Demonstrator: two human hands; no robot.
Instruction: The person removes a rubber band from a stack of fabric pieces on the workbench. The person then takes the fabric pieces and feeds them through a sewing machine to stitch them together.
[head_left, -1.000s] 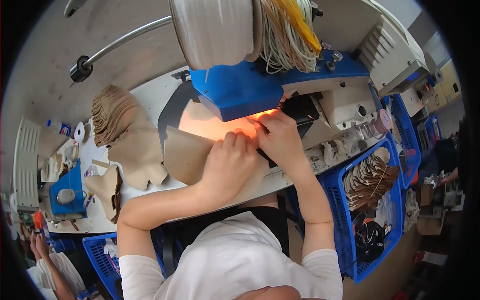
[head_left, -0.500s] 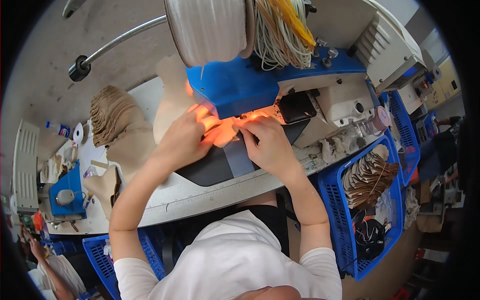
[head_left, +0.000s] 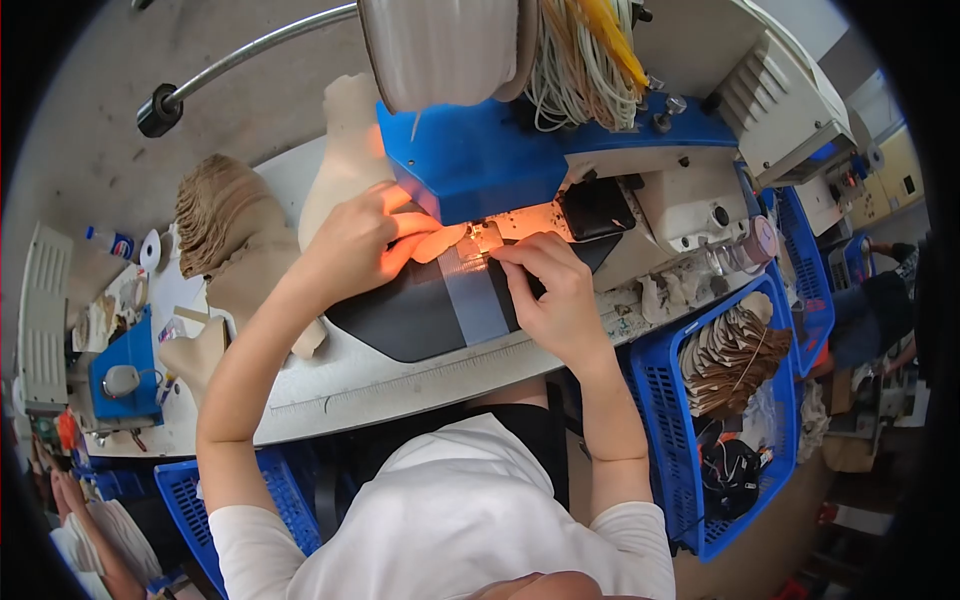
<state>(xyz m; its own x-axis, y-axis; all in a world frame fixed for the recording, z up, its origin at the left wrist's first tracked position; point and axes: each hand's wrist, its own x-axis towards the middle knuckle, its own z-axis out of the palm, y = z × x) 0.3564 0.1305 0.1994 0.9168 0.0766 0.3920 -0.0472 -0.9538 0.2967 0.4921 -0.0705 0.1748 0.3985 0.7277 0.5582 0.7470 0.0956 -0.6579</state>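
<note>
My left hand [head_left: 358, 245] is closed on a beige leather-like piece, its fingers bent near the lit work area. The edge of the beige piece [head_left: 440, 243] glows orange beside the machine's small metal foot [head_left: 480, 240]. Right of the foot is my right hand [head_left: 560, 300], index finger and thumb drawn in close to it; whatever lies between the fingertips is too small to make out. Over both hands juts the blue machine head [head_left: 470, 165]. Below the foot, a grey strip [head_left: 475, 305] crosses the black plate [head_left: 400, 325].
A large white spool [head_left: 445, 55] hangs above, with bundled cords [head_left: 585, 70] beside it. Stacked beige pieces [head_left: 225, 215] lie on the table's left. To the right stands a blue basket [head_left: 665, 420] holding more pieces. Another person [head_left: 115, 545] sits at lower left.
My left hand has shifted left with the beige piece, away from the foot. My right hand has moved slightly right and down, so the metal foot now shows between the hands.
</note>
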